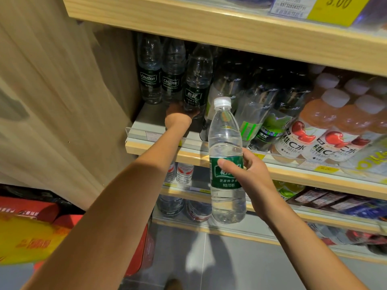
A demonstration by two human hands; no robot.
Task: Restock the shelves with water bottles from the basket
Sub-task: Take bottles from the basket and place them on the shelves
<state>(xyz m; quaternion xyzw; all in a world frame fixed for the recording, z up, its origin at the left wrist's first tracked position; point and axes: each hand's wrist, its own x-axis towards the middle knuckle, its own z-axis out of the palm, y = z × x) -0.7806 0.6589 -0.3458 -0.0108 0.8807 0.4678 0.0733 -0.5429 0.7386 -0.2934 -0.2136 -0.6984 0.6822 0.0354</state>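
Restock | left hand grasps shelf bottle base | right hand grasps near bottle, upright

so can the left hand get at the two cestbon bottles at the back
Probably not yet: the left hand grips a water bottle standing beside the Cestbon bottles, so it is full, though nothing stands in front of them.

left hand grips shelved bottle | right hand holds upright water bottle
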